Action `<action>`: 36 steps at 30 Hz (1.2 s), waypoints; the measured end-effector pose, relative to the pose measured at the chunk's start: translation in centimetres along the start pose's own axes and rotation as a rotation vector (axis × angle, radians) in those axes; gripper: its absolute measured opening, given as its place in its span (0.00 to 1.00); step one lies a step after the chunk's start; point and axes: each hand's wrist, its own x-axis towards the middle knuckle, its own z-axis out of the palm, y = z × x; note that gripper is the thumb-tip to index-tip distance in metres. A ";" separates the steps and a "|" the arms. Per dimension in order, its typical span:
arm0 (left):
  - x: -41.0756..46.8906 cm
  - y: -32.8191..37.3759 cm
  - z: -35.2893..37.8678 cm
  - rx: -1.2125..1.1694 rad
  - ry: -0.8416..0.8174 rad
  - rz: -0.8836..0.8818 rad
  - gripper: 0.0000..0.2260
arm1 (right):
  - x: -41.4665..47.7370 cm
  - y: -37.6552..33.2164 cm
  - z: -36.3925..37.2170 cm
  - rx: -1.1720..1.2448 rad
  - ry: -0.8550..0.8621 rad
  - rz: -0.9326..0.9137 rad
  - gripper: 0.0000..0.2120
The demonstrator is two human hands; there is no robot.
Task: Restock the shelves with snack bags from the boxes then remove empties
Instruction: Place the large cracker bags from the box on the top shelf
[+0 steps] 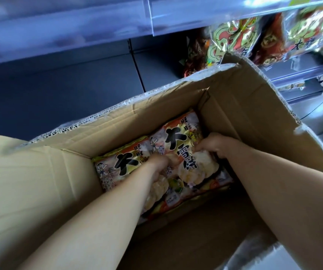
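Grip, both sides: your right hand curls its fingers over the right edge of the right-hand bag. Your left hand digs curled fingers in at the seam where the two bags meet. It appears to be on that same bag's left edge, though the seam hides exactly which film they have caught. Filling the upper field is the shelving, pale and blurred, with shelved snack bags standing at upper right. In front of and below it stands the cardboard box, flaps raised, with both your forearms reaching down inside. On the box floor the right-hand bag and the left-hand bag lie flat, face up and side by side, toward the far end. The right-hand bag's long axis seems to run from you toward the far wall, so your hands bracket it across its short width, one on each long side. Neither hand is clearly nearer. The lift, as judged here, goes straight up past the flaps, then forward and up to the shelving beyond the far wall. The raised right flap stands between the bag and the stocked section.
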 end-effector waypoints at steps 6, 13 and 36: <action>-3.7 0.5 0.5 -0.090 -0.013 0.031 0.15 | -3.5 -1.7 0.1 -0.197 -0.010 -0.071 0.27; -8.3 1.2 -0.8 -0.162 -0.028 -0.016 0.11 | -12.2 -1.9 -3.9 -0.252 -0.049 -0.110 0.25; -46.1 12.4 -11.2 -0.329 0.413 0.881 0.20 | -42.7 -13.5 -8.3 0.164 0.064 -0.752 0.05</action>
